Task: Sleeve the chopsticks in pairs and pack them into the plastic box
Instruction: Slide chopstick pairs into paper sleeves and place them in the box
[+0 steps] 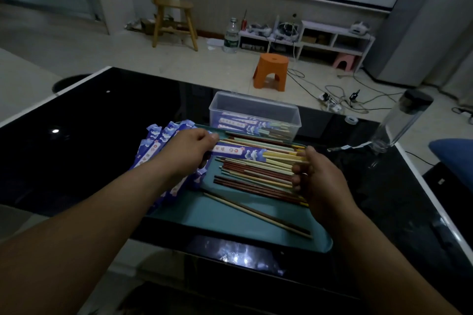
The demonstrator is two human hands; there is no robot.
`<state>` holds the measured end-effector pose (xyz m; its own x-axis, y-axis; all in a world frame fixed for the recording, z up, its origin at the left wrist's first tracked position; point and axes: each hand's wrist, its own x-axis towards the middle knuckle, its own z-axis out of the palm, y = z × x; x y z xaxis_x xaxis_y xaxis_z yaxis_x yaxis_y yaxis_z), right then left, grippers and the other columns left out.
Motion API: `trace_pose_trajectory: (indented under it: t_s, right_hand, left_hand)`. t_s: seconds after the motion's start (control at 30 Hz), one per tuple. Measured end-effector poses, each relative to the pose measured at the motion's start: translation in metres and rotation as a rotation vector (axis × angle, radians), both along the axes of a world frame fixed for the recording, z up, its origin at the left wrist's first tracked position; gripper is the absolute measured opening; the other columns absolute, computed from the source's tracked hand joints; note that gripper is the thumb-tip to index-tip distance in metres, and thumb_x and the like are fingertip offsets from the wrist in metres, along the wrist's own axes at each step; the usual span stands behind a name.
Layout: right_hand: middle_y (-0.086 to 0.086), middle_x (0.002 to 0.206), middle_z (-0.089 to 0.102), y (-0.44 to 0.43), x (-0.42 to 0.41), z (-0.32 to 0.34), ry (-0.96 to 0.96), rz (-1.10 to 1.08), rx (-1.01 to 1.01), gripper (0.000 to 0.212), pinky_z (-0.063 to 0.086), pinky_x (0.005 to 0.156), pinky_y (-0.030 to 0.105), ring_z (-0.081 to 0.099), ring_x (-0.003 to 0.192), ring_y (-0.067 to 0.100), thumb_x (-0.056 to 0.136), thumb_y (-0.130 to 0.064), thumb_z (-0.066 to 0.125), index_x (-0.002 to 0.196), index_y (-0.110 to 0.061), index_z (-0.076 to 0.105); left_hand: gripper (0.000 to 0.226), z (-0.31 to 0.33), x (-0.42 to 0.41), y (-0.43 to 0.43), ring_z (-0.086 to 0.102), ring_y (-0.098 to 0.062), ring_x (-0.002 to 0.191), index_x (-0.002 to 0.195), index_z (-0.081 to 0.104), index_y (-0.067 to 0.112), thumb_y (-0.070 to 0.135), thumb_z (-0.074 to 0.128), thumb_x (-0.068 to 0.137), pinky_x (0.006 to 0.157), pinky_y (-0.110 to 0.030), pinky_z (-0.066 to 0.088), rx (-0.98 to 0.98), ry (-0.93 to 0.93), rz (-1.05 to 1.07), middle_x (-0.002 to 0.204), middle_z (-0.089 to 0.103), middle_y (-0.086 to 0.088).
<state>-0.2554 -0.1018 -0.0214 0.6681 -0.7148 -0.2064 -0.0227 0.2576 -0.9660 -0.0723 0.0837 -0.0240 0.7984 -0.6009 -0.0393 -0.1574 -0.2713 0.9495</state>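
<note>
My left hand (190, 147) pinches the left end of a blue paper sleeve (239, 152) held level above the teal tray (204, 215). A pair of pale yellow chopsticks (280, 157) sticks out of the sleeve's right end, and my right hand (313, 174) grips their ends. Loose chopsticks (256, 176) in red, green and cream lie piled on the tray under them, with two more (258, 215) lying askew nearer to me. A stack of empty blue sleeves (157, 147) lies left of the pile. The clear plastic box (254, 110) behind the tray holds several sleeved pairs.
The tray sits on a glossy black table (89, 135) with a white edge. A clear bottle with a dark cap (401, 120) stands at the table's right side. On the floor beyond are an orange stool (271, 70), a wooden chair (174, 10), cables and a low shelf.
</note>
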Motion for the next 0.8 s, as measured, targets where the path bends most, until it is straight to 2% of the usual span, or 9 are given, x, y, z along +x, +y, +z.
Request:
trace_pose_trajectory:
  t_s: [0.07, 0.13, 0.2, 0.23, 0.33, 0.4, 0.53, 0.67, 0.8]
  right_hand:
    - [0.004, 0.069, 0.056, -0.003, -0.001, -0.002, 0.02, 0.002, -0.041, 0.016, 0.036, 0.049, 0.027, 0.049, 0.05, 0.013, 0.107, -0.018, 0.048, 0.101, -0.011, 0.061]
    - [0.005, 0.069, 0.059, -0.004, -0.002, -0.007, 0.051, 0.036, -0.06, 0.016, 0.039, 0.05, 0.027, 0.052, 0.053, 0.014, 0.108, -0.014, 0.048, 0.102, -0.008, 0.063]
    - [0.005, 0.07, 0.06, -0.006, 0.0, -0.007, 0.067, 0.027, -0.069, 0.017, 0.04, 0.051, 0.027, 0.052, 0.054, 0.014, 0.108, -0.015, 0.049, 0.102, -0.008, 0.062]
    - [0.005, 0.07, 0.06, -0.009, 0.001, -0.006, 0.066, 0.002, -0.07, 0.016, 0.039, 0.052, 0.027, 0.052, 0.055, 0.014, 0.108, -0.015, 0.048, 0.101, -0.008, 0.061]
    - [0.007, 0.073, 0.056, -0.025, 0.011, 0.001, 0.053, -0.089, -0.075, 0.014, 0.038, 0.054, 0.028, 0.05, 0.058, 0.015, 0.11, -0.014, 0.044, 0.105, -0.007, 0.056]
    - [0.006, 0.074, 0.054, -0.038, 0.02, 0.007, 0.052, -0.124, -0.08, 0.017, 0.038, 0.056, 0.028, 0.049, 0.06, 0.014, 0.111, -0.015, 0.041, 0.111, -0.006, 0.056]
    - [0.001, 0.069, 0.049, -0.058, 0.056, 0.018, 0.022, -0.169, 0.011, 0.02, 0.035, 0.054, 0.024, 0.043, 0.054, 0.01, 0.11, -0.017, 0.04, 0.102, -0.01, 0.057]
    - [0.002, 0.067, 0.049, -0.085, 0.109, 0.031, 0.146, -0.195, -0.03, 0.024, 0.037, 0.05, 0.026, 0.044, 0.052, 0.013, 0.109, -0.019, 0.041, 0.099, -0.01, 0.061]
    - [0.009, 0.082, 0.06, -0.097, 0.147, 0.039, 0.409, -0.009, -0.211, 0.023, 0.046, 0.061, 0.027, 0.055, 0.069, 0.019, 0.107, -0.021, 0.046, 0.102, -0.007, 0.063]
  left_hand:
    - [0.037, -0.001, 0.002, -0.001, 0.048, -0.016, 0.056, 0.074, 0.056, 0.016, 0.035, 0.053, 0.106, 0.056, -0.031, 0.04, 0.01, -0.015, -0.009, 0.06, 0.055, 0.0]
    - [0.03, -0.003, -0.001, -0.003, 0.056, -0.012, 0.059, 0.085, 0.061, 0.017, 0.036, 0.052, 0.106, 0.059, -0.03, 0.046, 0.025, -0.017, -0.026, 0.069, 0.062, 0.001]
    - [0.021, -0.005, 0.001, -0.005, 0.065, -0.01, 0.081, 0.11, 0.064, 0.025, 0.041, 0.052, 0.105, 0.076, -0.033, 0.053, 0.018, -0.041, 0.024, 0.097, 0.07, 0.004]
    - [0.025, -0.003, 0.004, -0.005, 0.065, -0.011, 0.095, 0.124, 0.061, 0.028, 0.042, 0.051, 0.105, 0.086, -0.036, 0.053, 0.016, -0.058, 0.066, 0.11, 0.067, 0.006]
    - [0.043, 0.008, 0.014, -0.002, 0.057, -0.014, 0.114, 0.146, 0.048, 0.03, 0.041, 0.051, 0.105, 0.099, -0.04, 0.049, -0.059, -0.054, 0.158, 0.124, 0.056, 0.007]
    - [0.041, 0.013, 0.018, -0.002, 0.057, -0.013, 0.115, 0.144, 0.051, 0.028, 0.037, 0.052, 0.105, 0.097, -0.037, 0.048, -0.081, -0.036, 0.151, 0.125, 0.058, 0.007]
    - [0.015, 0.028, 0.027, -0.007, 0.064, -0.018, 0.098, 0.107, 0.069, 0.026, 0.025, 0.054, 0.103, 0.081, -0.033, 0.05, -0.067, -0.062, 0.111, 0.106, 0.071, 0.0]
    - [0.018, 0.036, 0.031, -0.008, 0.068, -0.026, 0.1, 0.109, 0.07, 0.016, 0.023, 0.055, 0.102, 0.085, -0.038, 0.054, -0.082, -0.069, 0.116, 0.102, 0.073, -0.007]
    - [0.019, 0.024, 0.024, -0.001, 0.067, -0.026, 0.091, 0.108, 0.068, 0.008, 0.02, 0.054, 0.104, 0.077, -0.032, 0.052, -0.058, -0.006, 0.111, 0.106, 0.072, -0.015]
